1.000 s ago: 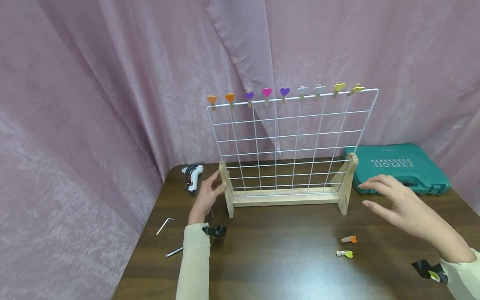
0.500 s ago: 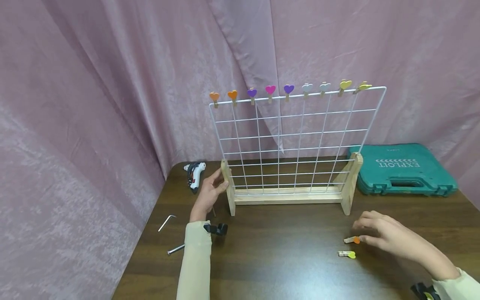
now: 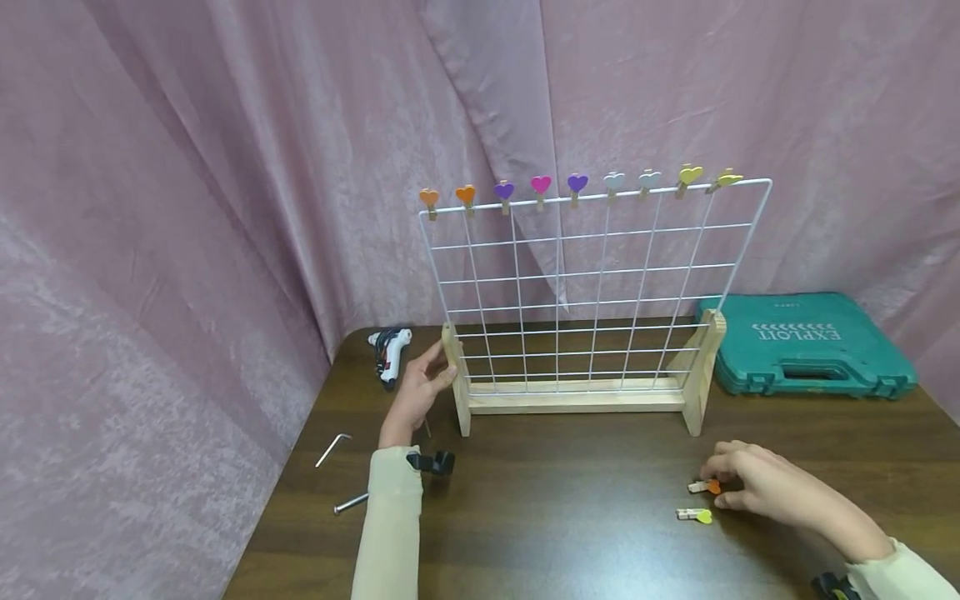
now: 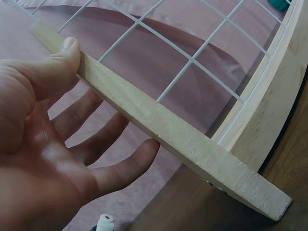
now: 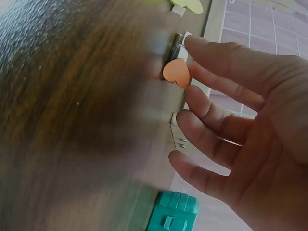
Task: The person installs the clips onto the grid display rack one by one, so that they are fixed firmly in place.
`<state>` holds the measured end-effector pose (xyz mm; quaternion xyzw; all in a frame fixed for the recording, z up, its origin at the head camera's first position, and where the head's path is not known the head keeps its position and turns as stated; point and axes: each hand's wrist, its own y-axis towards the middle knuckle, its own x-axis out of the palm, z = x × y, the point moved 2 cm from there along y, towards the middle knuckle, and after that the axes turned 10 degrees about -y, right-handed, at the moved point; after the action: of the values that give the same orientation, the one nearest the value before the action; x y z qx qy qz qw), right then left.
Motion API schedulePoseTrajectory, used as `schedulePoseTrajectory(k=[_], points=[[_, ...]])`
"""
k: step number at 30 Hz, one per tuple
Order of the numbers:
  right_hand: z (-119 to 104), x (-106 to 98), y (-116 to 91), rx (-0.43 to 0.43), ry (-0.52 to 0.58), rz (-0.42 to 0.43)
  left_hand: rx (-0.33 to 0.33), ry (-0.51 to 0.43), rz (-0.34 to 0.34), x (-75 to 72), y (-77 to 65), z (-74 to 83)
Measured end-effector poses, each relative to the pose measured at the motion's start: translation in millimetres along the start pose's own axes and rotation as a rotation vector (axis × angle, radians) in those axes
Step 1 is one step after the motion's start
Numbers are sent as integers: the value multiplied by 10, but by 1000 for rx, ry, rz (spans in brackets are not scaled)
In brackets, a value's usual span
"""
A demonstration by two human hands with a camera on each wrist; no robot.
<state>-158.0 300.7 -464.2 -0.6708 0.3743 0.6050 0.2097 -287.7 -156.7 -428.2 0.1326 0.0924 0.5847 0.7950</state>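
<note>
A white wire grid (image 3: 592, 275) stands upright in a pale wooden base (image 3: 577, 402), with several heart clothespins (image 3: 541, 185) clipped along its top bar. My left hand (image 3: 420, 387) grips the base's left side post (image 4: 144, 115), its thumb on the near edge and its fingers behind. On the table at right lies a small orange heart clothespin (image 3: 705, 487). My right hand (image 3: 772, 487) is spread around it, thumb and index finger on either side and close to it. A yellow-green heart clothespin (image 3: 694, 516) lies just nearer to me.
A teal tool case (image 3: 810, 346) lies behind my right hand. At left on the wooden table (image 3: 555, 508) are a white glue gun (image 3: 389, 357), a hex key (image 3: 332, 450) and a metal bolt (image 3: 350, 503), partly hidden by my sleeve. A pink curtain (image 3: 225, 250) hangs behind.
My right hand has come down and leftward from above the table beside the tool case to the orange clothespin. My left hand keeps its place on the post.
</note>
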Motion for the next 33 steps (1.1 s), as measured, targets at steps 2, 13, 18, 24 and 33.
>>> schedulePoseTrajectory(k=[2, 13, 18, 24, 33], points=[[8, 22, 16, -4, 13, -11, 1, -6, 2, -2, 0, -6], [64, 51, 43, 7, -29, -3, 4, 2, 9, -4, 5, -30], [111, 53, 59, -17, 11, -18, 8, -1, 12, -5, 4, -24], [117, 62, 39, -26, 33, -8, -3, 10, 14, -2, 2, -18], [107, 107, 27, -67, 126, -14, -22, 5, 18, 6, 1, -2]])
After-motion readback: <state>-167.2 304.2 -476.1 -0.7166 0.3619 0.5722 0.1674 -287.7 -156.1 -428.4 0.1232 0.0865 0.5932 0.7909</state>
